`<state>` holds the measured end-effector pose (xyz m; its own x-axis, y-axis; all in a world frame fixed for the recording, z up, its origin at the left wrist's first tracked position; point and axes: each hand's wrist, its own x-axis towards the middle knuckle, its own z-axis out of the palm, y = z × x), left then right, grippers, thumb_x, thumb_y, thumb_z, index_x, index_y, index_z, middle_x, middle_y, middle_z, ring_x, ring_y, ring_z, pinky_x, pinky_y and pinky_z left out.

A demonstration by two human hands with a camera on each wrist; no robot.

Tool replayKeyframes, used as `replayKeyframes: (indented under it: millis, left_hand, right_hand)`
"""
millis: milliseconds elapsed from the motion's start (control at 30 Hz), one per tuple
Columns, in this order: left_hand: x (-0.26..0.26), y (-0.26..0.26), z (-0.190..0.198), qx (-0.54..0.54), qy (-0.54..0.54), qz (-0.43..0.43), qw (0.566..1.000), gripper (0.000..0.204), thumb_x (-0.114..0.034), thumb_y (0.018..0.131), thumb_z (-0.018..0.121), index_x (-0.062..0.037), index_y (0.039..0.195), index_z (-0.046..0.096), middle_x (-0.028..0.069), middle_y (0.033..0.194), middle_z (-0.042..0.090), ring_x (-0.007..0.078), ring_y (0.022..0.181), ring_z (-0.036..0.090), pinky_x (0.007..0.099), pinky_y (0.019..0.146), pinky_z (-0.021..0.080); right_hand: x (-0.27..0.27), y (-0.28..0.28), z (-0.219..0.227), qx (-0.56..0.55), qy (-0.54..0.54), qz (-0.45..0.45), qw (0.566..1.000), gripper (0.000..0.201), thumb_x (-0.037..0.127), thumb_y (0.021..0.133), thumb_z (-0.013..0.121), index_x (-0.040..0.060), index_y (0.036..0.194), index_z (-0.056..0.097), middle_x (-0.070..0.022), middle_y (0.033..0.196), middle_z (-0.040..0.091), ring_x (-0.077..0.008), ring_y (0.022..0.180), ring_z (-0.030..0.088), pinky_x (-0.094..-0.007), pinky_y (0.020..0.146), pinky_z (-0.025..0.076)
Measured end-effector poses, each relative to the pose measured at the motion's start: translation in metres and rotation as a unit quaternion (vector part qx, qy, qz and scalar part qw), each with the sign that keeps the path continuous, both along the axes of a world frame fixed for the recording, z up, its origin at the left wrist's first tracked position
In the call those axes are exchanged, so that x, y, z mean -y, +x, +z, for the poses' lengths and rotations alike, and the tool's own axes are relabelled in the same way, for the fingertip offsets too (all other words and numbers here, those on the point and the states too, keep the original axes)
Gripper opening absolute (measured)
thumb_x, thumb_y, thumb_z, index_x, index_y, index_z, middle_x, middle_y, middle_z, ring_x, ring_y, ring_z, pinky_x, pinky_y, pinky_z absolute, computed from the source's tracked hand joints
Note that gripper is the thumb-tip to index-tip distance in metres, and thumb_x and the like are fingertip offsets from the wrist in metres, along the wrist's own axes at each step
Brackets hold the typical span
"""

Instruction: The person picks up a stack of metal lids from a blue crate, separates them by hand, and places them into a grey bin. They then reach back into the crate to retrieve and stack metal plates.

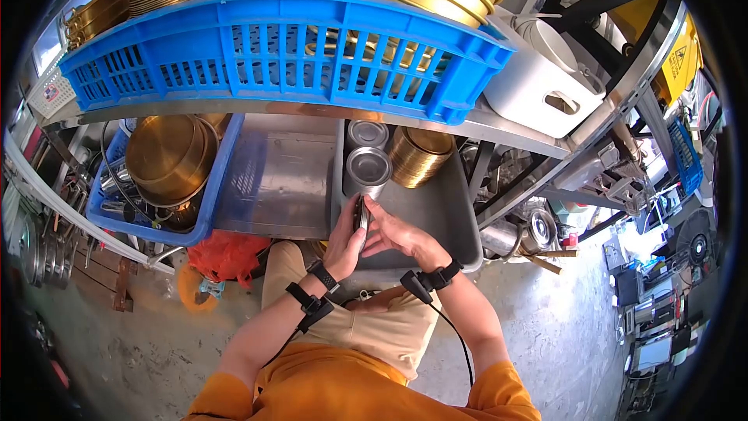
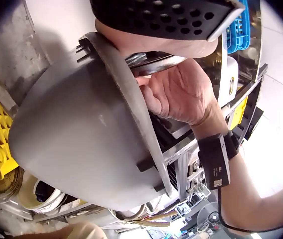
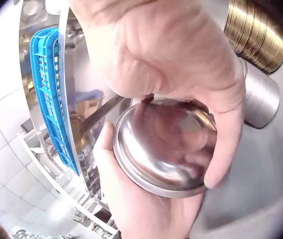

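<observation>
A small round stainless steel dish (image 3: 166,149) with a shiny, domed face and a rolled rim is held between both hands over the front of the grey bin (image 1: 463,238). My left hand (image 1: 343,248) grips it from below and the side, its thumb along the rim in the right wrist view. Opposite, my right hand (image 1: 403,235) holds the edge, thumb bent along the rim; its other fingers are partly hidden. Seen from the head, the dish stands on edge between the palms. Just beyond it in the bin are stacked silver dishes (image 1: 368,168) and a gold stack (image 1: 421,157).
Above the bin, a metal shelf edge carries a blue crate (image 1: 288,47) of gold pans and a white container (image 1: 538,90). Left of the bin lie a metal tray (image 1: 284,179) and a blue basket (image 1: 204,214) of pots. A red bag (image 1: 226,256) is below.
</observation>
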<state>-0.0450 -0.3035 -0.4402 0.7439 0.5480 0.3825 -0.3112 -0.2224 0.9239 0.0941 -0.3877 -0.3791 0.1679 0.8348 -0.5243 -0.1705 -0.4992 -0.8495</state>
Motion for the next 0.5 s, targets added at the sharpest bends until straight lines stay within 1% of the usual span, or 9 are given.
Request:
replayKeyframes:
  millis: [100, 167, 200, 267, 300, 367, 400, 467, 500]
  left_hand:
    - [0.000, -0.001, 0.002, -0.012, -0.017, -0.011, 1.000, 0.074, -0.040, 0.099, 0.041, 0.0029, 0.156, 0.022, 0.0270, 0.155, 0.036, 0.0379, 0.144, 0.037, 0.0422, 0.118, 0.029]
    - [-0.001, -0.001, 0.000, 0.003, -0.037, -0.016, 0.999, 0.074, -0.041, 0.099, 0.041, 0.0029, 0.156, 0.022, 0.0267, 0.155, 0.036, 0.0378, 0.145, 0.036, 0.0423, 0.118, 0.029]
    - [-0.001, -0.001, -0.003, 0.003, -0.037, -0.017, 0.999, 0.074, -0.041, 0.099, 0.041, 0.0029, 0.156, 0.022, 0.0267, 0.155, 0.036, 0.0378, 0.145, 0.036, 0.0423, 0.118, 0.029]
    - [-0.001, 0.001, -0.010, 0.006, -0.057, -0.023, 0.998, 0.072, -0.040, 0.100, 0.038, 0.0028, 0.156, 0.022, 0.0259, 0.155, 0.036, 0.0368, 0.145, 0.036, 0.0418, 0.119, 0.028]
    - [-0.001, 0.000, -0.008, 0.006, -0.057, -0.023, 0.998, 0.072, -0.040, 0.100, 0.038, 0.0028, 0.156, 0.022, 0.0259, 0.155, 0.036, 0.0368, 0.145, 0.036, 0.0418, 0.119, 0.028]
    - [-0.001, -0.002, -0.001, 0.011, -0.082, -0.017, 0.996, 0.071, -0.041, 0.102, 0.035, 0.0023, 0.156, 0.021, 0.0238, 0.155, 0.036, 0.0340, 0.145, 0.036, 0.0404, 0.119, 0.028]
    - [-0.002, -0.001, -0.001, 0.012, -0.082, -0.016, 0.996, 0.071, -0.041, 0.102, 0.035, 0.0023, 0.156, 0.021, 0.0238, 0.155, 0.036, 0.0340, 0.145, 0.036, 0.0404, 0.119, 0.028]
    - [-0.001, 0.001, -0.004, 0.029, -0.153, 0.000, 0.988, 0.071, -0.041, 0.102, 0.033, 0.0016, 0.157, 0.020, 0.0219, 0.156, 0.036, 0.0314, 0.145, 0.036, 0.0390, 0.119, 0.027]
    - [-0.001, 0.003, -0.007, 0.041, -0.161, 0.004, 0.986, 0.070, -0.041, 0.102, 0.032, 0.0008, 0.157, 0.020, 0.0207, 0.156, 0.035, 0.0302, 0.145, 0.035, 0.0384, 0.119, 0.027]
  right_hand:
    - [0.001, -0.005, -0.007, -0.026, 0.019, -0.037, 0.999, 0.088, 0.075, 0.096, 0.036, -0.0007, 0.140, 0.040, -0.0203, 0.114, 0.059, -0.0303, 0.094, 0.068, -0.0452, 0.089, 0.060]
    - [0.003, -0.010, -0.006, -0.018, 0.026, -0.051, 0.998, 0.082, 0.070, 0.099, 0.038, 0.0037, 0.148, 0.035, -0.0192, 0.115, 0.057, -0.0299, 0.093, 0.067, -0.0453, 0.090, 0.059]
    - [0.003, -0.013, 0.001, -0.019, 0.025, -0.052, 0.998, 0.082, 0.070, 0.099, 0.038, 0.0037, 0.148, 0.035, -0.0192, 0.115, 0.057, -0.0299, 0.093, 0.067, -0.0453, 0.090, 0.059]
    - [0.004, -0.018, 0.018, 0.025, 0.050, -0.034, 0.998, 0.080, 0.062, 0.100, 0.045, 0.0152, 0.159, 0.018, -0.0228, 0.114, 0.061, -0.0283, 0.091, 0.068, -0.0405, 0.085, 0.060]
    - [0.004, -0.018, 0.016, 0.025, 0.050, -0.034, 0.998, 0.080, 0.062, 0.100, 0.045, 0.0152, 0.159, 0.018, -0.0228, 0.114, 0.061, -0.0283, 0.091, 0.068, -0.0405, 0.085, 0.060]
    - [0.004, -0.016, 0.012, 0.116, 0.111, -0.032, 0.986, 0.079, 0.049, 0.099, 0.054, 0.0138, 0.160, 0.016, -0.0192, 0.110, 0.063, -0.0243, 0.089, 0.066, -0.0376, 0.085, 0.059]
    - [0.005, -0.014, 0.015, 0.117, 0.111, -0.031, 0.986, 0.079, 0.049, 0.099, 0.054, 0.0138, 0.160, 0.016, -0.0192, 0.110, 0.063, -0.0243, 0.089, 0.066, -0.0376, 0.085, 0.059]
    - [0.010, -0.005, 0.022, 0.241, 0.154, -0.004, 0.958, 0.081, 0.040, 0.097, 0.059, 0.0126, 0.160, 0.015, -0.0185, 0.108, 0.065, -0.0223, 0.089, 0.066, -0.0356, 0.087, 0.057]
    - [0.009, 0.001, 0.022, 0.211, 0.162, -0.032, 0.963, 0.079, 0.039, 0.097, 0.060, 0.0105, 0.158, 0.018, -0.0183, 0.114, 0.062, -0.0227, 0.094, 0.066, -0.0369, 0.088, 0.056]
